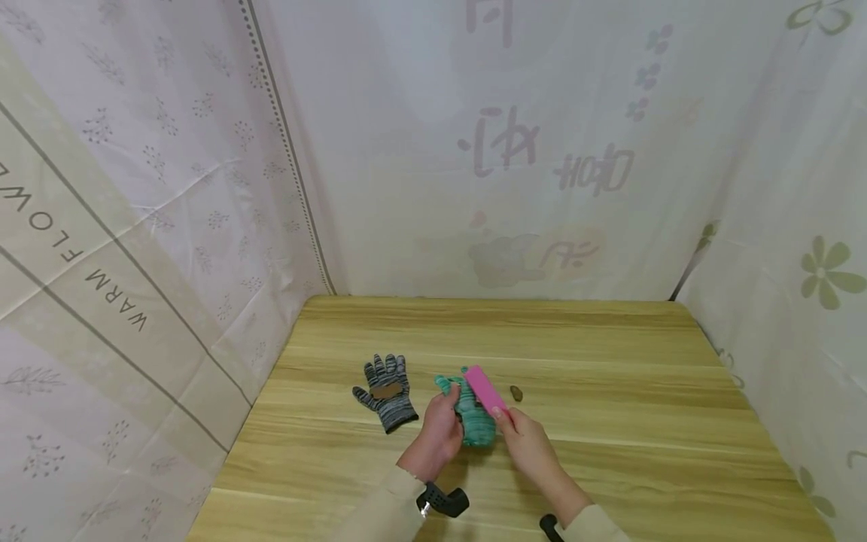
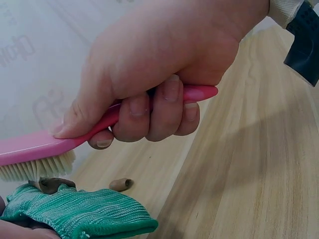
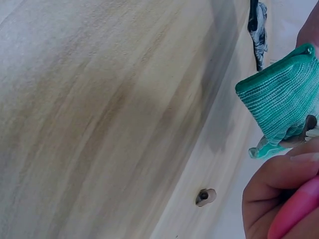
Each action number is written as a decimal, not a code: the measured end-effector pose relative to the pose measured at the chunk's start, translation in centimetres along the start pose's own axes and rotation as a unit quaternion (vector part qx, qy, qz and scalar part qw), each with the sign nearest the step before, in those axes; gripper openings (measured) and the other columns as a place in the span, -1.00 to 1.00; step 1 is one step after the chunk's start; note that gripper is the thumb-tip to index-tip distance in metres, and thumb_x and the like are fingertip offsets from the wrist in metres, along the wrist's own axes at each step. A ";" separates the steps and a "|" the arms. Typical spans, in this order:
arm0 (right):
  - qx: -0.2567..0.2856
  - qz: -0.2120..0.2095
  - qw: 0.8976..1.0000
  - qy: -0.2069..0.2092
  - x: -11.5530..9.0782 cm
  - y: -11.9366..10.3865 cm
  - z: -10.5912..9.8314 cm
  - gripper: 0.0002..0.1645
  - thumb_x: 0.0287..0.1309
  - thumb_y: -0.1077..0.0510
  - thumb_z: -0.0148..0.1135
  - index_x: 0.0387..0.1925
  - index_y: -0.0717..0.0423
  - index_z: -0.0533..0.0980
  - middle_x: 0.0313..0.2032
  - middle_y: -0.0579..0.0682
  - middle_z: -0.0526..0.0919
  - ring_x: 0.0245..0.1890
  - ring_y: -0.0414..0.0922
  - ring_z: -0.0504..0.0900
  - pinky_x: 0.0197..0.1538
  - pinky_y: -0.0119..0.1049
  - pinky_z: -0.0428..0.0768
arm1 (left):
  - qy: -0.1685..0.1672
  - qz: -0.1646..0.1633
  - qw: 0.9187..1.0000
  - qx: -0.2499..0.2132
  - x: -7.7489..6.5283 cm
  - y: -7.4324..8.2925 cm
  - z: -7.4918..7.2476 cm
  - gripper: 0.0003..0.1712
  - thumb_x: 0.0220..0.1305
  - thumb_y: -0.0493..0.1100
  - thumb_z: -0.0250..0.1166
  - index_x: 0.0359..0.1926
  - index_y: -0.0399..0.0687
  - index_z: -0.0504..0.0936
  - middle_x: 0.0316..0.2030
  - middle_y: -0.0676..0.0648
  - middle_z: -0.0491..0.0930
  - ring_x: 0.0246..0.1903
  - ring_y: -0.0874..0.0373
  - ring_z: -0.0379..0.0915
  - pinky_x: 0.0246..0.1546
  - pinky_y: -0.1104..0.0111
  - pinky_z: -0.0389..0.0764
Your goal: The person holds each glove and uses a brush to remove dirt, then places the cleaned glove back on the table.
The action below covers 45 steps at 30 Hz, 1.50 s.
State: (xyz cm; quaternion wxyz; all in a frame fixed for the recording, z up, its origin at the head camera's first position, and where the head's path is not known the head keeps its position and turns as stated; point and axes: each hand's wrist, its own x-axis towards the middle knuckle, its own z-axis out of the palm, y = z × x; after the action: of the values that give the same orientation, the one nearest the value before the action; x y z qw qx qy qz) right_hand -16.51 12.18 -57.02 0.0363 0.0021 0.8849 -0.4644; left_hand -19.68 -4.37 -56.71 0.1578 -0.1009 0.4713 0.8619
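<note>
My left hand [image 1: 442, 427] holds a green knitted glove [image 1: 478, 430] above the table, its thumb along the glove's side. A brown patch or scrap [image 2: 52, 185] lies on the glove's upper face. My right hand [image 1: 531, 446] grips a pink brush [image 1: 485, 388] by its handle, the fingers curled round it and the thumb on the back of the head. The pale bristles [image 2: 42, 168] face down at the brown patch; whether they touch it is hard to tell.
A grey-and-black striped glove [image 1: 396, 410] with a brown patch lies flat on the wooden table [image 1: 609, 354], left of my hands. Right of the brush sits a small brown curled piece [image 1: 516, 393]. Patterned cloth [image 1: 420, 150] hangs around the table's back and sides.
</note>
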 end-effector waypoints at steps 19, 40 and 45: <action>0.010 0.016 1.000 -0.010 -0.1 0.3 -0.2 -0.41 0.53 -0.22 -0.06 -0.33 0.21 0.48 -0.60 -0.09 0.30 -0.60 -0.18 0.24 -0.53 -0.34 0.25 | 0.008 -0.006 1.000 0.001 0.1 0.4 -0.3 -0.67 0.66 0.03 -0.15 -0.28 0.00 0.35 -0.41 0.13 0.44 -0.35 0.30 0.40 -0.20 0.43 0.43; 0.066 0.030 0.997 0.009 -0.2 -0.6 -0.2 -0.39 0.51 -0.25 -0.04 -0.25 0.24 0.53 -0.56 -0.09 0.30 -0.55 -0.19 0.27 -0.47 -0.36 0.29 | 0.005 0.001 1.000 -0.023 0.2 0.3 -0.4 -0.70 0.65 0.02 -0.12 -0.21 -0.03 0.36 -0.33 0.13 0.47 -0.21 0.28 0.42 -0.08 0.43 0.42; 0.061 0.013 0.998 0.014 -0.5 -1.1 -0.1 -0.43 0.50 -0.23 0.01 -0.33 0.19 0.51 -0.57 -0.10 0.30 -0.55 -0.19 0.28 -0.46 -0.36 0.28 | -0.006 -0.008 1.000 -0.015 0.2 0.2 -0.2 -0.69 0.66 0.02 -0.14 -0.26 0.02 0.36 -0.34 0.14 0.49 -0.25 0.31 0.45 -0.12 0.43 0.47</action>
State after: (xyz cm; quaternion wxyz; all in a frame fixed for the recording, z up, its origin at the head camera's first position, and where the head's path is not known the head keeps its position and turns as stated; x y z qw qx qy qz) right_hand -16.08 11.69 -56.05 0.0302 0.0223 0.8551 -0.5172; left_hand -19.87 -4.57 -56.73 0.1658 -0.1012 0.4567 0.8681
